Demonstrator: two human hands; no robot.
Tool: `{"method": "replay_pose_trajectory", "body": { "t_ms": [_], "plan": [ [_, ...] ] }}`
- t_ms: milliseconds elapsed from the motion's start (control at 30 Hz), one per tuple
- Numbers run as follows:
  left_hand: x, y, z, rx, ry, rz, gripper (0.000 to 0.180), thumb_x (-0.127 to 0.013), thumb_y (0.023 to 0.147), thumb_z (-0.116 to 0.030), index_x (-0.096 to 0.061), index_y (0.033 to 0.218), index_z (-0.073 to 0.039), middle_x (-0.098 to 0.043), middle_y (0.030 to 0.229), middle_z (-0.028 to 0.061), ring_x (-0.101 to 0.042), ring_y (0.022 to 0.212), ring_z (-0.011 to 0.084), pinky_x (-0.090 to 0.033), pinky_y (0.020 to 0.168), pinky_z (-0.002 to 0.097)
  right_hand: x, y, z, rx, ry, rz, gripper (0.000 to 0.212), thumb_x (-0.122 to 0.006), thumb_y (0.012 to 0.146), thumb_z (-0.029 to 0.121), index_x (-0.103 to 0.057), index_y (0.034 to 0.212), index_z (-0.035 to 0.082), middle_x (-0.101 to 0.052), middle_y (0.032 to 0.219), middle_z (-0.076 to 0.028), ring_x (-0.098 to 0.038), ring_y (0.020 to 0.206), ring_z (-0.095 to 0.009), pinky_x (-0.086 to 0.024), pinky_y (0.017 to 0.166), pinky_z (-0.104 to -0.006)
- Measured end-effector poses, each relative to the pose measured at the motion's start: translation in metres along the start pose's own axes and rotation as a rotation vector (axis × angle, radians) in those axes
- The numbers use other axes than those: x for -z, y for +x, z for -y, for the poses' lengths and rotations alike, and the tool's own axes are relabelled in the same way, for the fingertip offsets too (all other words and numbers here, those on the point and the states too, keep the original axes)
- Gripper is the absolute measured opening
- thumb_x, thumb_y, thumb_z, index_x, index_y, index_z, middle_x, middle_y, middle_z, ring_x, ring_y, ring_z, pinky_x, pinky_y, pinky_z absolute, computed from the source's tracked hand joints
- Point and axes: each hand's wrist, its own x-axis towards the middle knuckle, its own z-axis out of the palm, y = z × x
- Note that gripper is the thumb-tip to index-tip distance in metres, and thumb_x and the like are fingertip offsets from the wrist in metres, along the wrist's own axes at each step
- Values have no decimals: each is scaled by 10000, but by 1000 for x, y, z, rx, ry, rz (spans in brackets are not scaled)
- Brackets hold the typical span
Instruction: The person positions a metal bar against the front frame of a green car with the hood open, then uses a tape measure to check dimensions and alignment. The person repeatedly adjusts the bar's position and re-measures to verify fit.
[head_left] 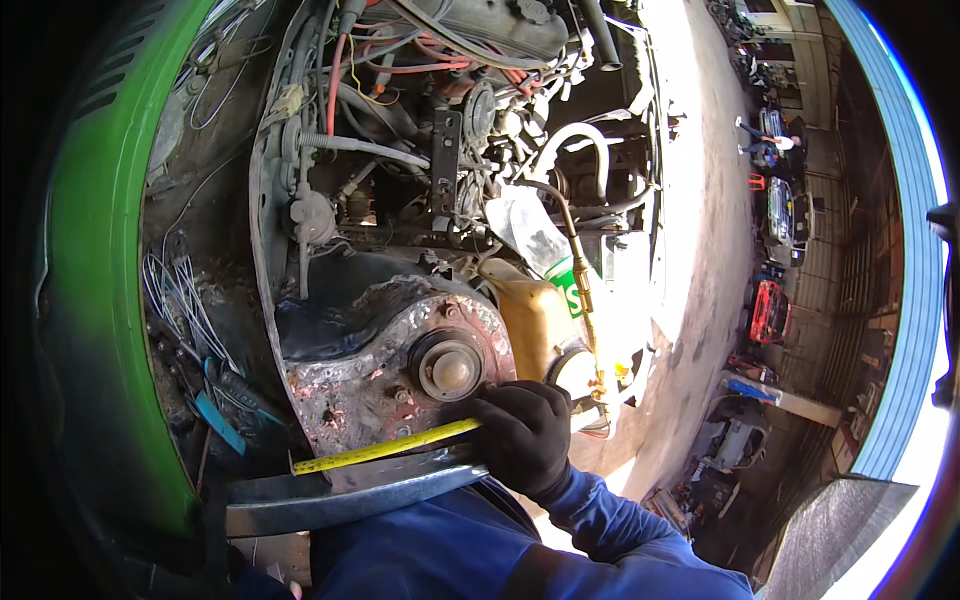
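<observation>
Right now we hold a yellow tape measure blade (385,447) stretched along the lower edge of the rusted strut tower (390,370) in the engine bay. Our right hand (520,432), in a black glove, is closed around the near end of the blade, fingers curled over it and pressing it down where it meets a curved dark metal strip (350,490) just beneath. The far end of the blade reaches leftward to the corner of the tower plate. Our left hand is out of view, so we cannot tell what it does; only the blue sleeve (480,550) of the right arm shows at the bottom.

Just above the blade sits the round strut mount cap (448,370), with bolt heads around it on flaking, patchy metal. Beside our glove, to the right, stands a yellowish plastic reservoir (535,320), and a brass torch tube (578,270) runs down past it towards the hand. Further up lie hoses, red and grey wiring (400,60) and the engine itself. To the left, loose wires and a blue-handled tool (225,400) rest against the green fender (95,250).

The risk, as we judge it, is that the thin blade buckles or slides off the curved strip, since only one end is pinned; the reading would then be off. The jagged rusted edge could also snag the glove, and the torch tip is close to our wrist.
</observation>
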Motion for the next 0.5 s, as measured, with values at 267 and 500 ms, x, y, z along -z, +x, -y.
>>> {"method": "replay_pose_trajectory", "body": {
  "t_ms": [267, 500],
  "plan": [
    [-1, -8, -2, 7, -25, 18, 1068, -415, 1034, -927, -247, 1822, -225, -421, 1722, 396, -542, 1506, 621, -551, 1121, 730, -3, -5, -8, 23, -32, -9, 497, -879, 779, 151, -813, 1272, 161, -770, 1263, -47, -722, 1153, -279, -515, 915, -461],
    [1, -9, -8, -15, -49, 41, 1066, -433, 1036, -919, -244, 1823, -225, -414, 1727, 395, -538, 1511, 619, -550, 1125, 728, -3, -1, -9, 30, -13, 8, 497, -879, 780, 169, -813, 1273, 162, -769, 1253, -63, -730, 1127, -297, -541, 930, -475]
  ]
}}
